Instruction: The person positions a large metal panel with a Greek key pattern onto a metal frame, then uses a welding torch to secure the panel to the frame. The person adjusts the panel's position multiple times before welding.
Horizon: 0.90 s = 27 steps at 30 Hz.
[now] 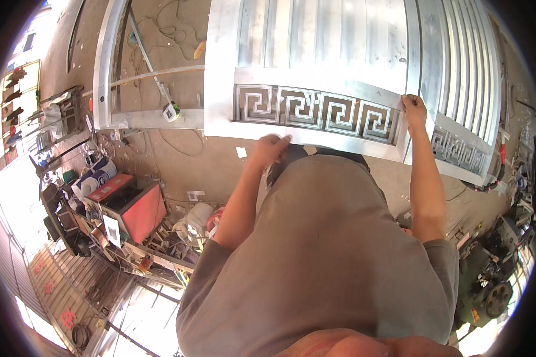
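A silver metal gate panel (pixel 321 78) lies in front of me, with vertical slats and a row of square spiral fretwork (pixel 301 107) along its near end. My left hand (pixel 271 150) is just at the panel's near edge, left of its middle, fingers loosely bent and apart, with nothing visible in them. At the panel's right side, my right hand (pixel 414 112) rests on the frame by the seam with a second slatted panel (pixel 467 71). Its fingers are pinched together; whatever is between them is too small to make out.
A bare metal frame (pixel 103 77) stands to the left, with a tape measure (pixel 171 111) on its near bar. Farther left are a red box-shaped cabinet (pixel 143 208), a white bucket (pixel 198 215) and cluttered tools. A green machine (pixel 479 291) is at the lower right.
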Motion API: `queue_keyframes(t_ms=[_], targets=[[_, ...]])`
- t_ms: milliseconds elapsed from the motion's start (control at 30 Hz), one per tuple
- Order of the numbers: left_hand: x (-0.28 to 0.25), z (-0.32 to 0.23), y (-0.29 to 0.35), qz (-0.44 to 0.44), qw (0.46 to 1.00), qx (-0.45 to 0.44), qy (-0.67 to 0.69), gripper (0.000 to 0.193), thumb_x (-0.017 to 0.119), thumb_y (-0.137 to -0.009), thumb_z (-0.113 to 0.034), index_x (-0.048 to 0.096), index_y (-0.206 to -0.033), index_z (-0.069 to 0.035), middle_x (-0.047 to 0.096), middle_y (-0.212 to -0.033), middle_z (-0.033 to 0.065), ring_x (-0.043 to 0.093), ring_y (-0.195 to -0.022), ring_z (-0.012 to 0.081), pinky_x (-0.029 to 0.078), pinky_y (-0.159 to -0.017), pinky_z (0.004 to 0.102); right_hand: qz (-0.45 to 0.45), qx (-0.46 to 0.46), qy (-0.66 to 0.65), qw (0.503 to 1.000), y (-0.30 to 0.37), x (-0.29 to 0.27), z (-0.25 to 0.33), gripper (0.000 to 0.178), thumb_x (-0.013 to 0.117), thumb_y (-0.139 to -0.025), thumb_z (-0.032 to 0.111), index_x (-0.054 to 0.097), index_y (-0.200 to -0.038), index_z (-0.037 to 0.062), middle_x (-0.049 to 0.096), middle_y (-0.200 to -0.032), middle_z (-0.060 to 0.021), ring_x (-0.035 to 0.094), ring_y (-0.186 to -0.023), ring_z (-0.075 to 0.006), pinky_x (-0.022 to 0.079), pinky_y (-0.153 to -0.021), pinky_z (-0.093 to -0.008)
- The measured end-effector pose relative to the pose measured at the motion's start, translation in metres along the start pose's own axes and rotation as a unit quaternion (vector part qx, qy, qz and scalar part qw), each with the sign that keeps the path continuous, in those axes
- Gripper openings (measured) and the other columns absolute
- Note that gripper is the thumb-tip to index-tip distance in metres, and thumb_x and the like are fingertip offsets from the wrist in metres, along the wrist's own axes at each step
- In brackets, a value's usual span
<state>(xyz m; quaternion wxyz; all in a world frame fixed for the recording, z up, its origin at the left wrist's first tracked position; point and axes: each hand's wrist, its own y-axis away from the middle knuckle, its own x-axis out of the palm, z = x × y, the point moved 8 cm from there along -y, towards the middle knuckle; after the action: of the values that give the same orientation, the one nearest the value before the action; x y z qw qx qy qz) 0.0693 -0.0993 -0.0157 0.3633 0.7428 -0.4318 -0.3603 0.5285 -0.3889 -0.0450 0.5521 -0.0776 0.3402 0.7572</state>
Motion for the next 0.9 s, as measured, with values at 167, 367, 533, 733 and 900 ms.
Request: queue_keyframes(t_ms=[167,367,533,733,900], targets=[[-0.097,-0.121,-0.009,-0.278,0.866,0.371,-0.185,0.024,0.065,-0.099,-0.019,0.073,-0.117,-0.005,0.075,-0.109,0.0174,0.07,-0.105,0.0388,0.055,-0.093,0.0451,-0.105,-0.159,0.183,0.964,0.028,0.012,0.035,0.036,0.063,-0.101,0.036,0.072,-0.119,0.0066,0.072,-0.116,-0.0158,0.067,-0.112,-0.0359,0.05,-0.101,-0.0433],[-0.114,-0.215,-0.082,-0.032,0.56,0.502,-0.658,0.059,0.073,-0.088,-0.014,0.058,-0.146,-0.017,0.053,-0.155,-0.0045,0.04,-0.151,0.0213,0.029,-0.13,0.0424,-0.159,-0.225,0.216,0.937,0.043,0.048,0.054,0.029,0.059,-0.104,0.03,0.074,-0.116,0.0079,0.071,-0.115,-0.0148,0.066,-0.11,-0.0344,0.05,-0.098,-0.0436],[-0.114,-0.235,-0.12,0.115,0.483,0.461,-0.735,0.077,0.091,-0.072,-0.035,0.06,-0.14,-0.018,0.054,-0.152,-0.006,0.04,-0.151,0.0205,0.026,-0.133,0.041,-0.234,-0.322,0.272,0.876,0.05,0.059,0.056,0.021,0.062,-0.103,0.022,0.074,-0.112,0.0086,0.073,-0.103,-0.0105,0.066,-0.097,-0.032,0.053,-0.088,-0.0437],[-0.096,-0.25,-0.135,0.181,0.47,0.472,-0.724,0.072,0.095,-0.058,-0.037,0.066,-0.12,-0.016,0.062,-0.132,-0.0054,0.051,-0.137,0.0202,0.026,-0.133,0.0403,-0.24,-0.344,0.297,0.858,0.05,0.062,0.06,0.017,0.063,-0.102,0.015,0.073,-0.109,0.0021,0.072,-0.097,-0.0116,0.065,-0.09,-0.0316,0.054,-0.08,-0.0414],[-0.097,-0.251,-0.137,0.178,0.478,0.452,-0.732,0.074,0.095,-0.06,-0.038,0.065,-0.125,-0.017,0.061,-0.133,-0.0048,0.051,-0.137,0.0197,0.027,-0.132,0.0415,-0.24,-0.348,0.3,0.855,0.051,0.063,0.06,0.017,0.064,-0.102,0.014,0.072,-0.11,0.0015,0.072,-0.096,-0.0123,0.064,-0.089,-0.031,0.053,-0.079,-0.0414]])
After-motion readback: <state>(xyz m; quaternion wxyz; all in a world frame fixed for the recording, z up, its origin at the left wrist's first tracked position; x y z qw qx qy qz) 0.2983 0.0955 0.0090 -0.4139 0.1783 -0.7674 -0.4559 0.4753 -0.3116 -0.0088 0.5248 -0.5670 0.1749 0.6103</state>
